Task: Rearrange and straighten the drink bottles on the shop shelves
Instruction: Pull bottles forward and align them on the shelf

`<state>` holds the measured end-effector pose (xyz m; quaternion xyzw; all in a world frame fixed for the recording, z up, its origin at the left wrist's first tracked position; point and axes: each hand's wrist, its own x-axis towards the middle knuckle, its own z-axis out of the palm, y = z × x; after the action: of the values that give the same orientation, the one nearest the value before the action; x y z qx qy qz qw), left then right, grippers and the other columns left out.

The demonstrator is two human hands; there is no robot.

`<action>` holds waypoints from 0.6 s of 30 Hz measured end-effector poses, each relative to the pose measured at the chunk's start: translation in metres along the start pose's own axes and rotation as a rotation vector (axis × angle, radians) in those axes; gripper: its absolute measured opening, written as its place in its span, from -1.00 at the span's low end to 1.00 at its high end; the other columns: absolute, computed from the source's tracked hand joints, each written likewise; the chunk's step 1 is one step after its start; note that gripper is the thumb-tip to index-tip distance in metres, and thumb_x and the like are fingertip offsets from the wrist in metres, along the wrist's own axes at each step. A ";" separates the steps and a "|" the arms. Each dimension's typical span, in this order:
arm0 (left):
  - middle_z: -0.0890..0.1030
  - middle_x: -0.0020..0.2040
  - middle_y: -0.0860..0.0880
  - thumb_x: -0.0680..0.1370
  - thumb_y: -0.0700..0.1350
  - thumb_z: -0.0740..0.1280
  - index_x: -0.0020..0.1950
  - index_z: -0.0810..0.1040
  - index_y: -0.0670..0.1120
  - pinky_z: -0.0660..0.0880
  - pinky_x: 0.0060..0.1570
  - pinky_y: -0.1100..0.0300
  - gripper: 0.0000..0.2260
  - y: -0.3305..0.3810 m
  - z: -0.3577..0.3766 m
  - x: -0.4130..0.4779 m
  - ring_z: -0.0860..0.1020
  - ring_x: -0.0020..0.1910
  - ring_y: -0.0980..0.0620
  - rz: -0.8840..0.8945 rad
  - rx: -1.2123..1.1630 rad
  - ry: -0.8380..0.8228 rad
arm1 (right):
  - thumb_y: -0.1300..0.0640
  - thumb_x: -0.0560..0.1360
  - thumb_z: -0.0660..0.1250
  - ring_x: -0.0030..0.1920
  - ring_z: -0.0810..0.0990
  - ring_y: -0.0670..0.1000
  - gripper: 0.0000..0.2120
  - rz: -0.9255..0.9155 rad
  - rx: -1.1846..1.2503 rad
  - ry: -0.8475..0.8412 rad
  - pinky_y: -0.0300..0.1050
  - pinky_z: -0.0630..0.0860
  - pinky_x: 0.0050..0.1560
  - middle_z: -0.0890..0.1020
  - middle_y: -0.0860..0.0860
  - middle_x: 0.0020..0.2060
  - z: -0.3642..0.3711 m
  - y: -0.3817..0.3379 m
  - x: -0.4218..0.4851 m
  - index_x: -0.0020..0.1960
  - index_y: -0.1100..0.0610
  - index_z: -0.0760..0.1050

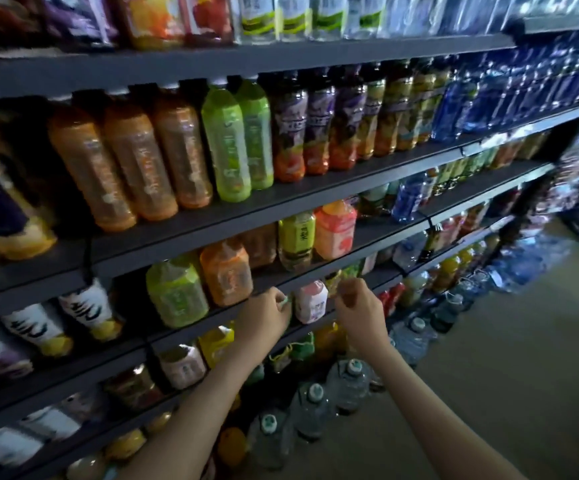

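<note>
Rows of drink bottles fill the dark shop shelves [281, 202]. Both my hands reach to a lower shelf. A short pink-and-white bottle [311, 302] stands between them. My left hand [265, 317] curls its fingers round the top of a small green bottle [285, 301] just left of the pink one. My right hand [359, 303] has its fingers curled beside a yellow-green bottle [337, 280]; blur hides whether it holds it. A light green bottle [176, 293] and an orange bottle [226, 271] stand up and to the left of my left hand.
Tall orange [135, 161], green [227, 140] and dark purple-labelled bottles [289, 126] line the shelf above. Large water jugs [348, 384] stand on the floor along the shelf base. Open floor [488, 393] lies to the right, with blue packs [523, 265] further down the aisle.
</note>
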<state>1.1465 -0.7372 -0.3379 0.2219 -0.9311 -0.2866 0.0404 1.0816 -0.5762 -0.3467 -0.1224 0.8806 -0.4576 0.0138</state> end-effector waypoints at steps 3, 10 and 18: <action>0.64 -0.02 -0.06 0.58 0.03 0.22 0.04 0.52 -0.05 0.43 -0.19 0.13 -0.81 0.041 0.047 0.043 0.58 -0.02 -0.09 0.033 0.022 -0.063 | 0.17 0.52 0.28 -0.09 0.53 0.04 -0.86 0.044 -0.049 0.035 -0.13 0.38 -0.17 0.55 0.01 -0.10 -0.029 0.044 0.036 0.06 0.13 0.43; 0.65 0.01 -0.05 0.54 -0.01 0.29 0.04 0.57 -0.05 0.47 -0.04 0.15 -0.83 0.161 0.144 0.133 0.56 0.08 -0.09 0.098 0.000 -0.147 | 0.15 0.52 0.29 -0.09 0.50 0.09 -0.88 0.221 -0.116 0.191 -0.12 0.32 -0.18 0.52 0.03 -0.13 -0.142 0.147 0.133 0.02 0.15 0.42; 0.66 -0.04 -0.06 0.54 0.00 0.28 0.02 0.56 -0.05 0.47 -0.11 0.15 -0.84 0.278 0.257 0.214 0.59 -0.01 -0.07 0.079 0.033 -0.197 | 0.25 0.46 0.30 -0.13 0.51 0.15 -0.92 0.376 -0.073 0.242 -0.10 0.31 -0.20 0.58 0.13 -0.15 -0.247 0.271 0.226 -0.07 0.18 0.42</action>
<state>0.7943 -0.4930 -0.4100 0.1563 -0.9432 -0.2900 -0.0438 0.7736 -0.2802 -0.4032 0.0992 0.8991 -0.4262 -0.0112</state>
